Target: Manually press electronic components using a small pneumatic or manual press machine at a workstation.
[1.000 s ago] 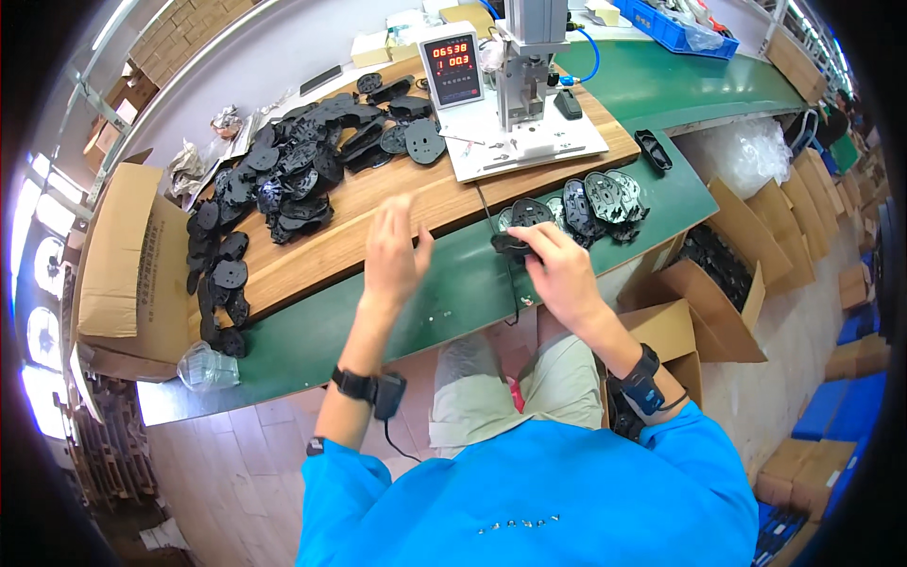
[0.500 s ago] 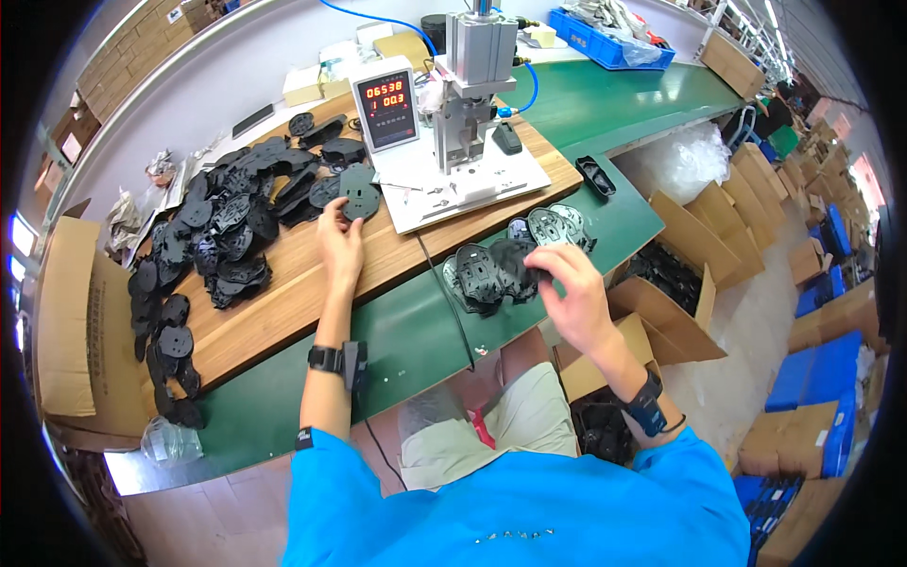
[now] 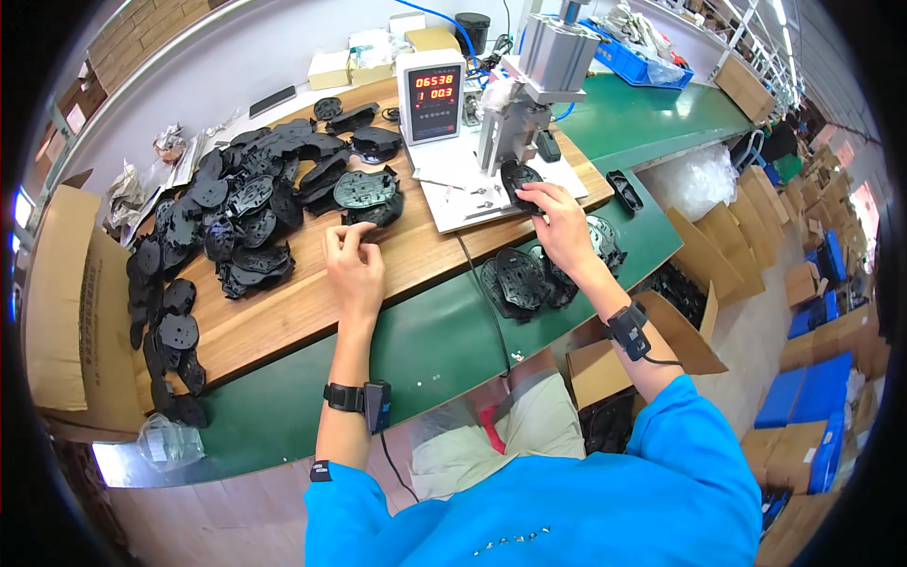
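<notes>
My right hand (image 3: 559, 225) pinches a black oval plastic shell (image 3: 516, 178) at the front of the white base plate (image 3: 453, 214), close under the head of the silver press (image 3: 515, 128). My left hand (image 3: 355, 274) hovers over the wooden board (image 3: 312, 283) with its fingers loosely bent and nothing visible in them. Just beyond its fingertips lies a dark oval plastic part (image 3: 367, 189), detailed side up, on another black part. Several black shells (image 3: 515, 281) rest on the green bench, partly hidden behind my right hand and forearm.
A large heap of black plastic parts (image 3: 250, 194) covers the board's left side. A display box (image 3: 435, 99) with red digits stands beside the press. One black shell (image 3: 624, 192) lies at right. Open cartons (image 3: 704, 250) stand right of the bench; a cable (image 3: 484, 293) crosses its front.
My right hand has carried a black shell from the bench parts up to the press base. My left hand has let go of the oval part and drawn back slightly. The view has shifted.
</notes>
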The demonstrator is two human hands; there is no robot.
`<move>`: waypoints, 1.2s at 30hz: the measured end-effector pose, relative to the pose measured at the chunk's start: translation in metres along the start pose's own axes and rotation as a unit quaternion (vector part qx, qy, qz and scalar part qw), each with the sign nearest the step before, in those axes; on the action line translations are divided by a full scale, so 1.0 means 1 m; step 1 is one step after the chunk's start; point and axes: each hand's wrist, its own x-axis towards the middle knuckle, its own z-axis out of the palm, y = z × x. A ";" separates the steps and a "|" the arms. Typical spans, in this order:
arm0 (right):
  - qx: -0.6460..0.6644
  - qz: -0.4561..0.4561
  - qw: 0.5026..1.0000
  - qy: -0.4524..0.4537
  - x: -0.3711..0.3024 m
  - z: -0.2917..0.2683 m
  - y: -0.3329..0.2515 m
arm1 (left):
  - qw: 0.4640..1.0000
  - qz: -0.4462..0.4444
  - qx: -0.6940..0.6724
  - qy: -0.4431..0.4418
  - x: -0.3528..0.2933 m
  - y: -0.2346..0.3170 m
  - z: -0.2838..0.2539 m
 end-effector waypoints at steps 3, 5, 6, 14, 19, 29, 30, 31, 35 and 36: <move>-0.009 -0.003 1.000 -0.005 0.004 -0.001 0.002 | 0.999 0.043 0.006 0.027 0.003 -0.006 0.002; -0.019 -0.018 0.998 -0.052 0.010 -0.008 -0.003 | 0.999 0.022 0.004 0.028 0.001 -0.004 0.000; -0.030 -0.032 0.997 -0.067 0.013 -0.012 -0.002 | 0.998 0.054 0.031 0.019 0.002 -0.002 -0.003; -0.056 -0.094 0.993 -0.050 0.013 -0.013 -0.001 | 0.963 0.201 0.072 -0.165 -0.012 0.023 0.011; -0.066 -0.031 0.996 -0.045 0.009 -0.011 0.005 | 0.959 0.186 0.107 -0.186 -0.012 0.033 0.012; -0.039 -0.028 0.998 -0.027 0.008 0.003 0.000 | 0.955 0.196 0.154 -0.162 -0.019 0.005 0.012; -0.044 -0.028 0.998 -0.027 0.007 0.002 -0.002 | 0.954 0.190 0.159 -0.169 -0.020 0.009 0.010; -0.050 -0.029 0.998 -0.028 0.008 -0.001 -0.003 | 0.953 0.183 0.164 -0.176 -0.019 0.013 0.011; -0.036 -0.018 0.999 -0.033 0.007 -0.002 0.000 | 0.965 0.179 0.114 -0.157 -0.020 0.009 0.018; -0.045 -0.024 0.998 -0.031 0.006 -0.001 0.000 | 0.963 0.189 0.109 -0.156 -0.018 0.010 0.019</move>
